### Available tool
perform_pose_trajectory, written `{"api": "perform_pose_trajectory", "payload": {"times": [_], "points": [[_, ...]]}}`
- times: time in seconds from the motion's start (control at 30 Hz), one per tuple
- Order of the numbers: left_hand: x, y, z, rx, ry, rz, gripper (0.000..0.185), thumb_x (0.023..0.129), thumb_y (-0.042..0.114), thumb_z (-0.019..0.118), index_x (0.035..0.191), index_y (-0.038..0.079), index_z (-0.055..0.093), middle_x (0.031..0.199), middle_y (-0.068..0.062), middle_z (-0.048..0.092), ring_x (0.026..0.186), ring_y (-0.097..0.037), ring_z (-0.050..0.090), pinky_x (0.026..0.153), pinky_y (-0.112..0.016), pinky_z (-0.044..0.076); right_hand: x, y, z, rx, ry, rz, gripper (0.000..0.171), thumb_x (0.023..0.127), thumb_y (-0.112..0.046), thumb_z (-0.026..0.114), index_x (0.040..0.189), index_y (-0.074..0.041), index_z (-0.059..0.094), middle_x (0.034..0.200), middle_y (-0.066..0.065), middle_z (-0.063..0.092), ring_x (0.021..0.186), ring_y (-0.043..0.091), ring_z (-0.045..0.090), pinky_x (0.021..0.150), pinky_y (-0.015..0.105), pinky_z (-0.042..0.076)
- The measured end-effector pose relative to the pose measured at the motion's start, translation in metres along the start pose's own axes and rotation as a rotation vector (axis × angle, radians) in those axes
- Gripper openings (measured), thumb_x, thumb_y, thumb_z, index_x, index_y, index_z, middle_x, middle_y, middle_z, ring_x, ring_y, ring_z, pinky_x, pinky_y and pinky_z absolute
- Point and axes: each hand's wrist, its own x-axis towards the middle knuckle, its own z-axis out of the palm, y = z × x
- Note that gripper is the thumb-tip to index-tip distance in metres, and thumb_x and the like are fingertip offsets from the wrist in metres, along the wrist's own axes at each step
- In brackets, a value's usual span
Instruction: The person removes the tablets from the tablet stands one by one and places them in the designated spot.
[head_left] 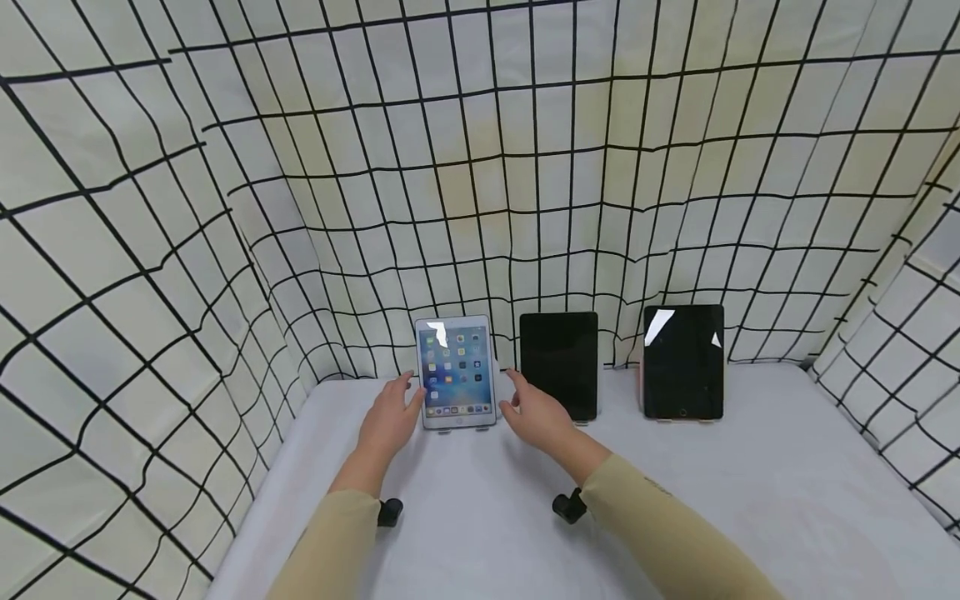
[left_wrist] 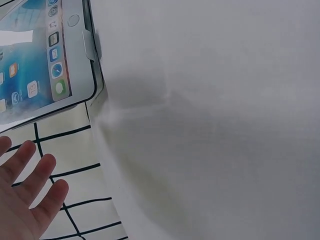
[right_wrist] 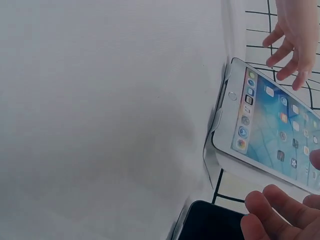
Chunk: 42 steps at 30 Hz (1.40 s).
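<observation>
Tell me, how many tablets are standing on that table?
3, in a row at the back: a lit tablet between the hands, a dark tablet in the middle, another dark one on the right. None seems hidden.

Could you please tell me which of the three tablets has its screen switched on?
The white tablet on the left, between both hands; the other two screens are dark.

No words, brand names or numbers can be read anywhere. The lit white tablet (head_left: 456, 372) shows a home screen of coloured app icons, but any captions under them are too small and blurred to make out. The two dark tablets (head_left: 558, 365) beside it show blank black screens with only glare.
</observation>
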Motion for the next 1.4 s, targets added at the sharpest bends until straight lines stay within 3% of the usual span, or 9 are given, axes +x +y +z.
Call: {"api": "perform_pose_trajectory", "payload": {"times": [0.37,0.57,0.67,0.73,0.87,0.97,1.13,1.23,1.4], "points": [[0.009,0.005,0.005,-0.037,-0.008,-0.046,0.06,0.105,0.04,0.044,0.155,0.01,0.03,0.148,-0.018,0.043,0.136,-0.038,0.041,0.108,-0.056,0.036,0.014,-0.01,0.008,0.096,-0.078,0.033,0.074,0.098,-0.036,0.06,0.158,-0.018,0.022,0.088,-0.001,0.059,0.068,0.017,0.057,0.059,0.031,0.047],[0.015,0.003,0.008,-0.071,-0.037,-0.05,0.06,0.105,0.04,0.042,0.156,0.01,0.027,0.15,-0.018,0.041,0.137,-0.039,0.04,0.109,-0.056,0.035,0.021,-0.018,0.011,0.129,-0.099,0.054,0.08,0.098,-0.039,0.059,0.16,-0.016,0.013,0.092,0.0,0.06,0.071,0.017,0.057,0.06,0.031,0.046],[0.016,0.003,0.008,-0.085,-0.042,-0.051,0.061,0.105,0.04,0.042,0.156,0.011,0.026,0.15,-0.017,0.041,0.137,-0.038,0.04,0.109,-0.056,0.035,0.025,-0.021,0.013,0.139,-0.09,0.073,0.082,0.098,-0.04,0.058,0.16,-0.015,0.011,0.098,0.004,0.063,0.076,0.018,0.059,0.063,0.034,0.049],[0.018,0.004,0.009,-0.093,-0.035,-0.05,0.061,0.105,0.039,0.043,0.156,0.01,0.026,0.149,-0.017,0.042,0.137,-0.038,0.041,0.108,-0.056,0.035,0.028,-0.023,0.013,0.147,-0.081,0.082,0.082,0.098,-0.039,0.058,0.16,-0.015,0.01,0.113,0.007,0.066,0.084,0.019,0.061,0.072,0.036,0.053],[0.02,0.006,0.009,-0.105,-0.027,-0.046,0.061,0.105,0.038,0.043,0.156,0.009,0.026,0.148,-0.017,0.043,0.136,-0.037,0.041,0.108,-0.055,0.036,0.031,-0.025,0.014,0.168,-0.081,0.098,0.081,0.099,-0.037,0.057,0.16,-0.012,0.01,0.139,0.012,0.056,0.1,0.02,0.061,0.092,0.043,0.051],[0.019,0.008,0.009,-0.125,-0.027,-0.046,0.062,0.105,0.037,0.044,0.155,0.007,0.026,0.148,-0.017,0.042,0.137,-0.037,0.041,0.108,-0.054,0.036,0.032,-0.026,0.014,0.181,-0.09,0.115,0.081,0.099,-0.037,0.057,0.16,-0.013,0.01,0.145,0.012,0.052,0.108,0.022,0.061,0.098,0.046,0.048],[0.019,0.011,0.012,-0.168,-0.017,-0.059,0.062,0.104,0.035,0.046,0.156,0.007,0.026,0.149,-0.017,0.04,0.138,-0.036,0.039,0.109,-0.053,0.035,0.032,-0.025,0.011,0.185,-0.088,0.117,0.079,0.099,-0.036,0.058,0.161,-0.019,0.012,0.148,0.01,0.05,0.107,0.022,0.06,0.094,0.045,0.049],[0.019,0.012,0.012,-0.191,-0.011,-0.068,0.063,0.103,0.033,0.047,0.156,0.008,0.025,0.15,-0.018,0.039,0.137,-0.036,0.04,0.108,-0.053,0.037,0.033,-0.023,0.011,0.201,-0.087,0.107,0.078,0.099,-0.034,0.058,0.161,-0.023,0.012,0.142,0.01,0.055,0.094,0.022,0.061,0.083,0.041,0.051],[0.02,0.012,0.012,-0.238,0.001,-0.085,0.063,0.101,0.03,0.05,0.156,0.009,0.028,0.15,-0.019,0.037,0.135,-0.037,0.042,0.107,-0.053,0.039,0.036,-0.018,0.013,0.248,-0.093,0.091,0.077,0.099,-0.031,0.059,0.161,-0.026,0.014,0.107,0.009,0.066,0.077,0.021,0.06,0.066,0.035,0.049]]}}
